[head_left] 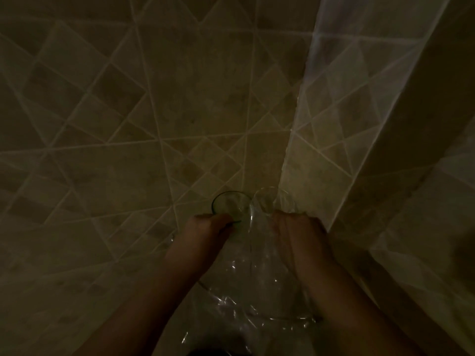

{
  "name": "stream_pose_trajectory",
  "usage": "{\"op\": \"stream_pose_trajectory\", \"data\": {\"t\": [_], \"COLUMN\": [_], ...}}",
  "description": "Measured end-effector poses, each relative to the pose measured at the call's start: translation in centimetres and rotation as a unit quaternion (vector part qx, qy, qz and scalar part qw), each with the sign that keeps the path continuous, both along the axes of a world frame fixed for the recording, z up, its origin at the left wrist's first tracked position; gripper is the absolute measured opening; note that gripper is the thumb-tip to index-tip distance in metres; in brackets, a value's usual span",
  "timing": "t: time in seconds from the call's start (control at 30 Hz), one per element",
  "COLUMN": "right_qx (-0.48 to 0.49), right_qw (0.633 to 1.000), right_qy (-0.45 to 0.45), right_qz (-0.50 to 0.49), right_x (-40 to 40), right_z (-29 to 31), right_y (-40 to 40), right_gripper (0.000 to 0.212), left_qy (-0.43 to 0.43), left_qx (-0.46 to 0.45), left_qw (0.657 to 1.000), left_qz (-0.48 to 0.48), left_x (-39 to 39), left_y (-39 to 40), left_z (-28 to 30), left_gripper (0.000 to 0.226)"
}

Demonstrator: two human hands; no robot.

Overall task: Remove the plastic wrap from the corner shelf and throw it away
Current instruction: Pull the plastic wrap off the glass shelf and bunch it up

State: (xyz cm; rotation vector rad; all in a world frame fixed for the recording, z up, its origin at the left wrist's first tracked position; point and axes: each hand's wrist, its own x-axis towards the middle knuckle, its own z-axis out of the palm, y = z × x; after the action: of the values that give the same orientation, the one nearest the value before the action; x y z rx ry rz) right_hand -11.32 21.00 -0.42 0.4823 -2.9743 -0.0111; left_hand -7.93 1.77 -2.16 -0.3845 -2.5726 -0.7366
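The scene is dim. Clear plastic wrap (246, 291) glints in crumpled folds over a curved glass corner shelf (205, 286) low in the head view. My left hand (208, 229) grips the near rim of a green-rimmed glass (231, 201) that stands at the back of the shelf. My right hand (298, 232) is closed on a raised fold of the wrap, right beside a clear glass (267, 199) in the corner. Whether the wrap also covers the clear glass is hard to tell.
Beige tiled walls (128, 124) with diagonal grout lines meet in a corner just behind the two glasses. The right wall (334, 124) runs close beside my right forearm. A dark vertical band (437, 98) lies further right.
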Motion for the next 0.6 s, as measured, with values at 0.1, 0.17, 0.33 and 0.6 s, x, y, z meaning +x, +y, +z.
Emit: {"op": "stream_pose_trajectory", "data": {"t": [0.1, 0.17, 0.33, 0.6], "right_qx": [0.042, -0.005, -0.047, -0.513], "right_qw": [0.999, 0.998, 0.997, 0.858], "right_qy": [0.021, 0.058, 0.066, -0.019], "right_qz": [0.008, -0.002, 0.017, -0.012], "right_x": [-0.2, -0.6, -0.8, 5.3], "right_z": [-0.5, -0.1, -0.3, -0.1], "right_y": [-0.3, 0.0, 0.3, 3.5], "right_gripper": [0.022, 0.019, 0.03, 0.029], "left_qy": [-0.003, -0.006, -0.023, -0.083], "left_qx": [-0.004, -0.006, 0.023, 0.202], "left_qw": [1.0, 1.0, 0.999, 0.976], "left_qz": [0.006, 0.002, 0.003, 0.013], "left_x": [-0.6, -0.8, -0.7, 4.0], "left_y": [-0.3, -0.4, -0.5, -3.9], "left_z": [0.1, -0.1, 0.0, 0.9], "left_gripper": [0.007, 0.008, 0.021, 0.028]}}
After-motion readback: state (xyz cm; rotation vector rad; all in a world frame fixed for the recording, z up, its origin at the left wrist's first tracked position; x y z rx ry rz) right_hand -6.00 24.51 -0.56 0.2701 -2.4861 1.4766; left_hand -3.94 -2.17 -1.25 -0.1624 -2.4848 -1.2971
